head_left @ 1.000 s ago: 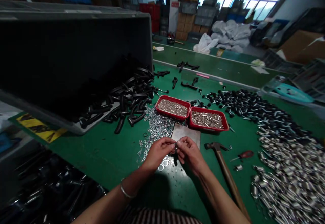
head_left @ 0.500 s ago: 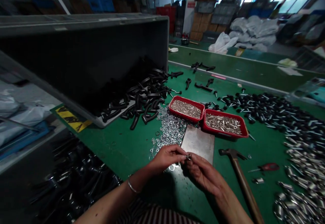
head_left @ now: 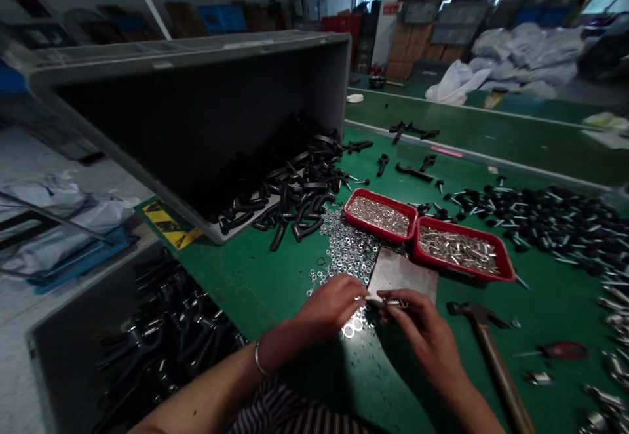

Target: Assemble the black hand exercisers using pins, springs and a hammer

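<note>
My right hand (head_left: 422, 319) pinches a small metal spring (head_left: 396, 303) between thumb and fingers, coils showing. A short dark piece sticks out from its left end, toward my other hand. My left hand (head_left: 337, 299) is closed, fingertips nearly meeting that piece; what lies in its fingers is too small and blurred to name. Both hands are over the near edge of a flat metal plate (head_left: 405, 276). Loose nuts and washers (head_left: 346, 250) spread beside my left hand, and larger rings (head_left: 352, 329) lie just below it.
Behind the plate stand two red trays, one of small fittings (head_left: 378, 216) and one of pins (head_left: 457, 250). A hammer (head_left: 486, 342) and screwdriver (head_left: 560, 350) lie right. A grey crate (head_left: 221, 47) on its side spills black handles (head_left: 295, 204). Black-headed bolts (head_left: 555, 224) heap far right.
My hands have drawn slightly apart and the spring now shows in my right fingers. My left hand has turned palm down. The view has swung left.
</note>
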Action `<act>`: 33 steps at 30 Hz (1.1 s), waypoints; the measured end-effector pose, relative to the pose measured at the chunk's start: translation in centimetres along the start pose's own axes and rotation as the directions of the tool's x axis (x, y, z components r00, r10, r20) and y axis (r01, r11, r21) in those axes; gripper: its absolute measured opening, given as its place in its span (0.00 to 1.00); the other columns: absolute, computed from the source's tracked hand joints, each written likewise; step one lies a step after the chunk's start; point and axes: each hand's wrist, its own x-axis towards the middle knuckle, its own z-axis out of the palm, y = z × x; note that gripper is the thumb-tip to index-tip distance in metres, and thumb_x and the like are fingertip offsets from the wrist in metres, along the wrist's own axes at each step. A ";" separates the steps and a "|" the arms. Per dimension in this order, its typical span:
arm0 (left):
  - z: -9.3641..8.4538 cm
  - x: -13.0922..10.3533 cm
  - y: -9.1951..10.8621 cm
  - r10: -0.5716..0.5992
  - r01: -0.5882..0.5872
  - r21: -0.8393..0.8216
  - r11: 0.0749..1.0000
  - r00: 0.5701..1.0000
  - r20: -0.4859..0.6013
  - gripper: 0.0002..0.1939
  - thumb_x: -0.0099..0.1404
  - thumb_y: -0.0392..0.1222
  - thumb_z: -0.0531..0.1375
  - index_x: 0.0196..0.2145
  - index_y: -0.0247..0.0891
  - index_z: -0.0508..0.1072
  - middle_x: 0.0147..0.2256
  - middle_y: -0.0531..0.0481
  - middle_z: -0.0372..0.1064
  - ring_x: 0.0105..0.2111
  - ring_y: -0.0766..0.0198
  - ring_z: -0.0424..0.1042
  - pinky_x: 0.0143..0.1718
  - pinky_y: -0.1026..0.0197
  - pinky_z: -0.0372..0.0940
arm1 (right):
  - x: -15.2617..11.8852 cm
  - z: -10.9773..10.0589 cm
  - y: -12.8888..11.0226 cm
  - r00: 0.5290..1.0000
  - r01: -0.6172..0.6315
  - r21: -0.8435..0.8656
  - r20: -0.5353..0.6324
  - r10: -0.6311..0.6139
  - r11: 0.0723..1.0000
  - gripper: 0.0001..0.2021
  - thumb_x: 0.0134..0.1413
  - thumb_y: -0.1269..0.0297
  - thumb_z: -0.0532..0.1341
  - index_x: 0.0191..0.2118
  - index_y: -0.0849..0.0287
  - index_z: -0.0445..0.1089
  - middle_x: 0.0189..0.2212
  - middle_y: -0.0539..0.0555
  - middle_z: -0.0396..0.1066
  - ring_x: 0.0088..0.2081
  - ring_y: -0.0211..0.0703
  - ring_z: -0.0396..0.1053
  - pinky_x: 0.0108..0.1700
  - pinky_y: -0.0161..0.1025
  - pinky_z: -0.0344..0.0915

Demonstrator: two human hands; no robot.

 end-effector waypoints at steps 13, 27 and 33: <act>-5.5 3.3 -11.5 -0.400 0.604 0.264 0.752 0.737 -0.545 0.16 0.65 0.50 0.60 0.43 0.34 0.69 0.46 0.39 0.69 0.52 0.46 0.64 0.53 0.44 0.58 | -0.4 -0.7 1.7 0.964 -0.218 0.396 -0.056 0.260 0.892 0.16 0.50 0.56 0.70 0.43 0.52 0.71 0.35 0.53 0.77 0.35 0.46 0.76 0.43 0.46 0.72; 2.8 2.9 2.5 -0.344 0.485 -0.705 0.517 0.872 0.347 0.17 0.69 0.49 0.57 0.51 0.40 0.61 0.29 0.53 0.67 0.29 0.66 0.69 0.31 0.63 0.64 | -0.3 2.1 1.0 0.948 -0.031 0.550 -0.250 0.199 0.835 0.11 0.57 0.60 0.66 0.43 0.54 0.68 0.40 0.51 0.76 0.37 0.41 0.76 0.45 0.42 0.72; 4.7 2.2 3.1 -0.365 0.441 -0.888 0.132 0.854 0.370 0.19 0.65 0.50 0.61 0.47 0.41 0.59 0.32 0.54 0.67 0.27 0.68 0.68 0.30 0.62 0.66 | -0.5 2.4 0.6 0.948 -0.022 0.461 -0.273 0.166 0.887 0.09 0.57 0.60 0.65 0.43 0.55 0.71 0.39 0.52 0.75 0.38 0.41 0.72 0.44 0.40 0.69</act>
